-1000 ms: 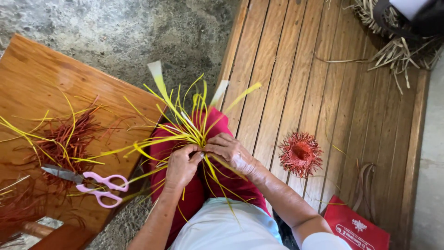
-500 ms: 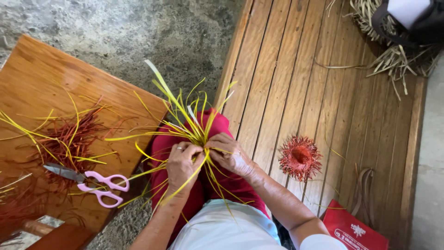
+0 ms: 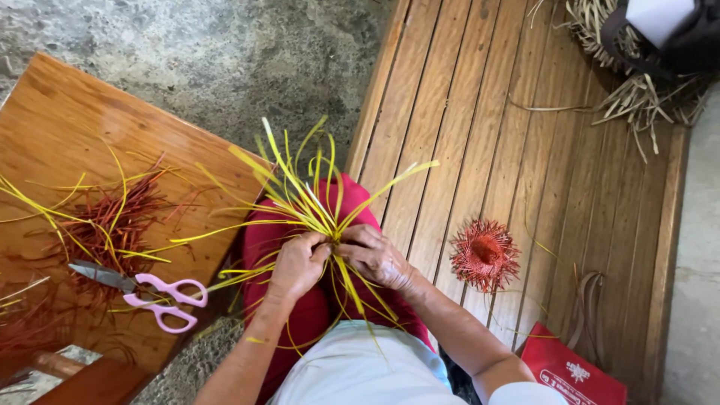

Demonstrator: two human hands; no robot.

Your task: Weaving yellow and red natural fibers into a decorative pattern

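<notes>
A bundle of yellow straw strips (image 3: 311, 199) fans out over my lap, which is covered in red cloth (image 3: 300, 315). My left hand (image 3: 296, 264) and my right hand (image 3: 373, 255) meet at the centre of the bundle, both pinching the strips where they cross. Loose strip ends stick up and out to both sides, and some hang down over my knees.
A low wooden table (image 3: 67, 135) at left carries pink-handled scissors (image 3: 142, 291) and a heap of red and yellow strips (image 3: 105, 225). On the slatted wooden bench (image 3: 525, 135) lies a small red woven piece (image 3: 484, 253), a red bag (image 3: 574, 371) and dry straw (image 3: 637, 82).
My hands kept working the centre of the bundle; the yellow strips swung about, and one long strip now points up to the right.
</notes>
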